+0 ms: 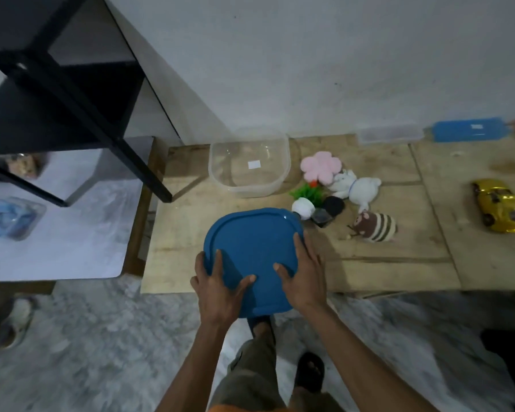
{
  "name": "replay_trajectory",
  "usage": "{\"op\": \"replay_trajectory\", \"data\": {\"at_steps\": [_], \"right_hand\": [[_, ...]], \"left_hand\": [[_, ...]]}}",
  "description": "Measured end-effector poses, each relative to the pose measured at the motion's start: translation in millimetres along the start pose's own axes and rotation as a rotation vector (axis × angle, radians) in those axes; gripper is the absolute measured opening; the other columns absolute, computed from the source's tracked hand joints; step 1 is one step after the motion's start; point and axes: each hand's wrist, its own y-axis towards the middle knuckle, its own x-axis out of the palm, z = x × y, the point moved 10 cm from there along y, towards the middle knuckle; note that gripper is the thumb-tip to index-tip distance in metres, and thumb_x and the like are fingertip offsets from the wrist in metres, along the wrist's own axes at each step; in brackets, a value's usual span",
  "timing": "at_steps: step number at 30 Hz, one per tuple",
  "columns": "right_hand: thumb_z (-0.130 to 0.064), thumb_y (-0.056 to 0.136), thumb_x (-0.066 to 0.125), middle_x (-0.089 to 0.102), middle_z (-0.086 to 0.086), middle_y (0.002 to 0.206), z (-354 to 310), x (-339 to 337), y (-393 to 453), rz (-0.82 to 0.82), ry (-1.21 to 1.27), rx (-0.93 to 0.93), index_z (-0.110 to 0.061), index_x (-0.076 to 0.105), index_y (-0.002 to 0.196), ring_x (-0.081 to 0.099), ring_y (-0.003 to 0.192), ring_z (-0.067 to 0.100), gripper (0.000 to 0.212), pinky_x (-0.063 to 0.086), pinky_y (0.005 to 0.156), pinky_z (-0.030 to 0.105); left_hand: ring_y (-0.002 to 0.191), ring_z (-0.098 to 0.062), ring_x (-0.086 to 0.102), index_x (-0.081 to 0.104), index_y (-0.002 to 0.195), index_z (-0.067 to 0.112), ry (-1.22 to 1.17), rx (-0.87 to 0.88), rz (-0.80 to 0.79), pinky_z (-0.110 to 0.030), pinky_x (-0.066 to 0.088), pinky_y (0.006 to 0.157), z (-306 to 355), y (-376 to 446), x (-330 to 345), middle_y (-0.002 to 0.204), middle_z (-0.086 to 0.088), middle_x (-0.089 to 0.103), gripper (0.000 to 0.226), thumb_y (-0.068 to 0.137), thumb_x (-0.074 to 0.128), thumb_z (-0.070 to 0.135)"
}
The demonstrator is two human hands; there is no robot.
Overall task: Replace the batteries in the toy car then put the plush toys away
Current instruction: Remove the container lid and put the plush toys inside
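Note:
I hold a blue square lid (253, 245) over the front of the wooden table (399, 263). My left hand (220, 289) grips its near left edge with the thumb on top. My right hand (302, 278) grips its right edge. Behind the lid stands an empty clear plastic tub (247, 165). To the right lie plush toys: a pink flower (320, 166), a white bear (354, 185), a brown striped one (375, 226), a green plant plush with a white pot (305, 200) and a small black thing (330, 209). The gold toy car (498, 205) sits at the far right.
A black metal shelf frame (72, 93) stands at the left over a lower white surface (57, 233) with a clear box of blue items (9, 217). A blue-lidded container (470, 132) lies against the wall at the back right. My feet stand on a marbled floor (101, 352).

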Motion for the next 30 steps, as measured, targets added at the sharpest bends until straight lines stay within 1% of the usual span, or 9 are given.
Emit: {"op": "replay_trajectory", "data": {"at_steps": [1, 6, 9, 13, 18, 25, 27, 28, 30], "right_hand": [[-0.043, 0.097, 0.057, 0.003, -0.003, 0.166, 2, 5, 0, -0.018, -0.009, 0.007, -0.022, 0.013, 0.158, 0.015, 0.15, 0.023, 0.078, 0.016, 0.122, 0.041], [-0.042, 0.096, 0.059, 0.009, 0.001, 0.166, 5, 29, 13, -0.046, 0.003, 0.072, -0.024, 0.014, 0.158, 0.016, 0.149, 0.03, 0.079, 0.025, 0.118, 0.044], [-0.041, 0.095, 0.061, 0.01, 0.002, 0.166, 7, 42, 31, -0.039, -0.014, 0.119, -0.025, 0.015, 0.158, 0.015, 0.15, 0.029, 0.079, 0.023, 0.118, 0.043], [-0.041, 0.094, 0.062, 0.012, 0.004, 0.165, 14, 62, 57, -0.044, -0.049, 0.164, -0.023, 0.016, 0.157, 0.013, 0.151, 0.027, 0.081, 0.023, 0.119, 0.042], [-0.039, 0.094, 0.062, 0.01, 0.001, 0.166, 21, 76, 69, -0.069, -0.136, 0.204, -0.019, 0.014, 0.158, 0.01, 0.151, 0.027, 0.082, 0.022, 0.121, 0.042], [-0.041, 0.097, 0.056, 0.006, -0.001, 0.166, 18, 83, 71, -0.126, -0.194, 0.203, -0.018, 0.014, 0.157, 0.006, 0.152, 0.026, 0.077, 0.018, 0.122, 0.044], [-0.039, 0.098, 0.055, 0.012, 0.001, 0.165, 15, 76, 71, -0.12, -0.173, 0.187, -0.017, 0.02, 0.156, 0.009, 0.152, 0.024, 0.072, 0.016, 0.123, 0.042], [-0.038, 0.098, 0.055, 0.018, 0.003, 0.164, 13, 69, 70, -0.098, -0.137, 0.182, -0.017, 0.024, 0.155, 0.013, 0.151, 0.025, 0.068, 0.018, 0.122, 0.042], [-0.037, 0.098, 0.057, 0.035, 0.007, 0.156, 13, 48, 69, -0.002, -0.039, 0.177, -0.016, 0.036, 0.15, 0.027, 0.145, 0.027, 0.06, 0.032, 0.116, 0.044]], "left_hand": [[0.137, -0.037, 0.023, 0.028, 0.156, 0.023, 0.024, -0.001, -0.011, -0.05, 0.037, 0.109, -3, 1, 1, 0.163, -0.004, 0.008, 0.101, 0.076, 0.072, 0.064], [0.135, -0.036, 0.022, 0.027, 0.156, 0.025, 0.068, -0.015, -0.077, -0.048, 0.039, 0.106, -17, 24, 6, 0.164, -0.003, 0.006, 0.099, 0.077, 0.07, 0.066], [0.134, -0.036, 0.022, 0.027, 0.155, 0.028, 0.081, -0.005, -0.114, -0.051, 0.039, 0.107, -23, 51, 14, 0.163, -0.003, 0.005, 0.099, 0.076, 0.069, 0.068], [0.132, -0.04, 0.025, 0.029, 0.154, 0.029, 0.124, 0.007, -0.185, -0.05, 0.039, 0.107, -31, 88, 29, 0.163, -0.007, 0.004, 0.094, 0.078, 0.072, 0.064], [0.13, -0.041, 0.027, 0.023, 0.156, 0.032, 0.253, 0.027, -0.246, -0.05, 0.037, 0.107, -40, 109, 38, 0.164, -0.008, -0.002, 0.092, 0.082, 0.069, 0.061], [0.137, -0.04, 0.016, 0.02, 0.154, 0.038, 0.365, 0.0, -0.288, -0.057, 0.032, 0.108, -53, 111, 43, 0.162, -0.006, -0.002, 0.079, 0.089, 0.06, 0.058], [0.138, -0.04, 0.016, 0.021, 0.154, 0.037, 0.383, -0.003, -0.282, -0.057, 0.03, 0.11, -53, 111, 41, 0.162, -0.007, -0.001, 0.077, 0.09, 0.057, 0.061], [0.139, -0.04, 0.015, 0.023, 0.154, 0.035, 0.391, 0.003, -0.267, -0.057, 0.029, 0.111, -50, 110, 40, 0.162, -0.008, 0.0, 0.076, 0.09, 0.055, 0.062], [0.14, -0.041, 0.015, 0.027, 0.153, 0.032, 0.372, 0.044, -0.229, -0.059, 0.027, 0.112, -35, 107, 40, 0.162, -0.01, 0.004, 0.075, 0.091, 0.053, 0.064]]}}
